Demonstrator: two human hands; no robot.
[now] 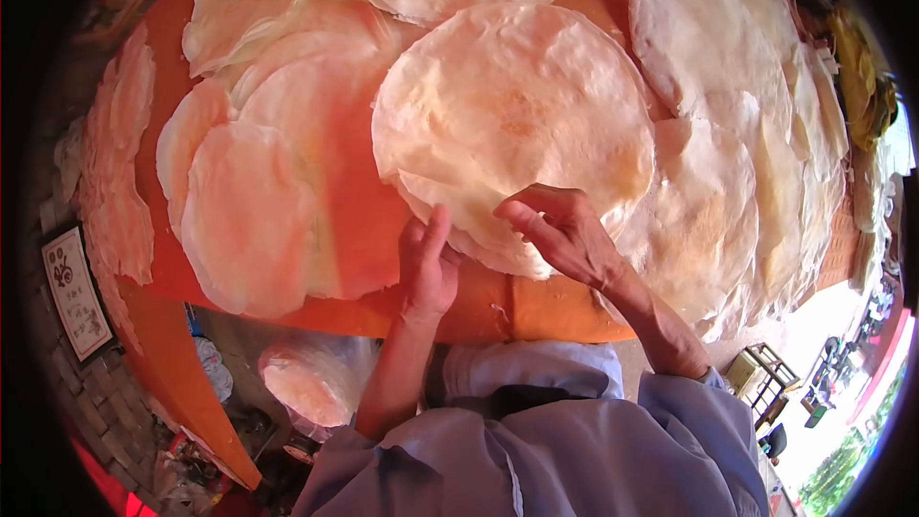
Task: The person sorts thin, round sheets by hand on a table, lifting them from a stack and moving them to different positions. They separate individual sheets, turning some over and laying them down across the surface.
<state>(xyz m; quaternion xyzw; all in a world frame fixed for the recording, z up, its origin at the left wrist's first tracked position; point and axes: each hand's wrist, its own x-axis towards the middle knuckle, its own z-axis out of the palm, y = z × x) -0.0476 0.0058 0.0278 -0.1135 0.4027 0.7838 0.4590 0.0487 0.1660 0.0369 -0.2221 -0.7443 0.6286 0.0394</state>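
the large round thin flatbread [517,86] lies in the middle of the table [574,323], near the person, on top of other sheets whose edges show at its near side. piles of similar flatbreads are on both sides, one left pile [244,220] and one right pile [704,220].

the left hand [429,268] is beside the near left edge of the sheets, half open, with the thumb raised, and seems to hold nothing. the right hand [565,230] is over the near part of the flatbread, its fingers curled and thumb close to the forefinger; whether they pinch the thin edge, i cannot tell.

in my judgement, the step in hand is handling of the near edge of this flatbread. the next move calls for a light, sure pinch on one layer only, because such a thin sheet may tear.
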